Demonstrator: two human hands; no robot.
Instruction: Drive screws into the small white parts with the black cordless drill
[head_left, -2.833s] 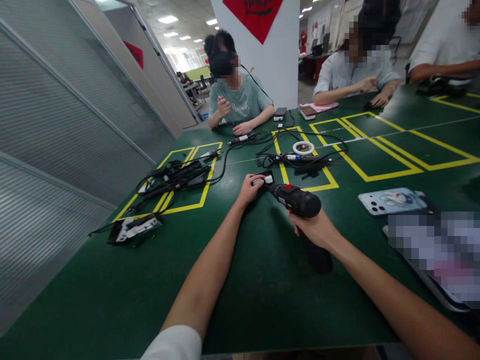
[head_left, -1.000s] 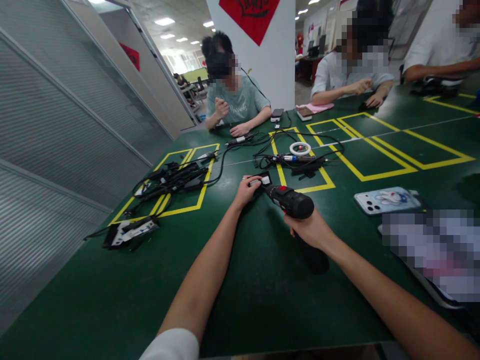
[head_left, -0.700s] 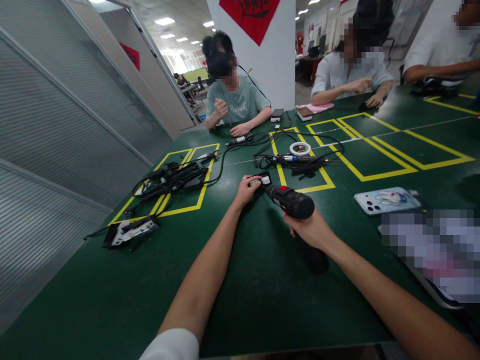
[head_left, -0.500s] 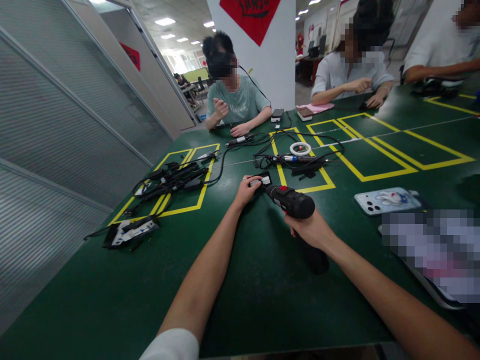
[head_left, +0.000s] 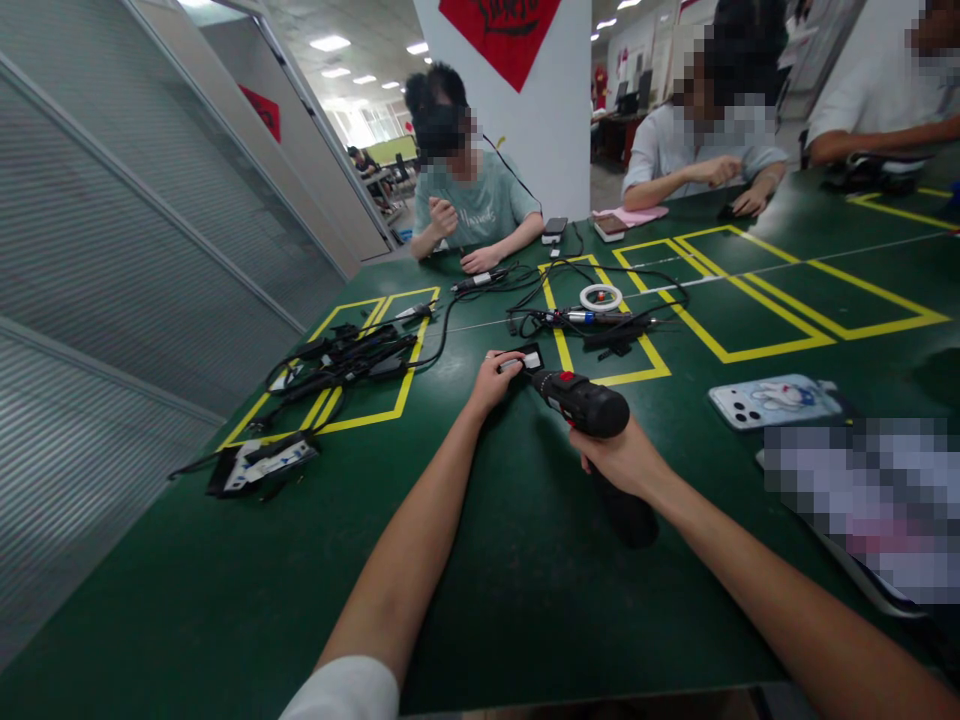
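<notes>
My right hand [head_left: 619, 458] is wrapped around the handle of a black cordless drill [head_left: 581, 400] with a red switch on top. The drill's nose points left and away from me, its tip close beside my left fingers. With its fingers closed, my left hand [head_left: 495, 382] steadies a small flat black piece with a white block [head_left: 532, 360] on it against the green table [head_left: 420, 600]. My fingers and the drill's nose cover part of that piece, so I cannot tell whether the tip touches it.
To the left lie tangled black cables [head_left: 345, 360] and a torn black-and-white packet [head_left: 262, 465]. Beyond my hands are a white tape ring [head_left: 601, 297] and a pen-like tool [head_left: 592, 318]. A phone [head_left: 776, 402] lies right. Several people sit across the table.
</notes>
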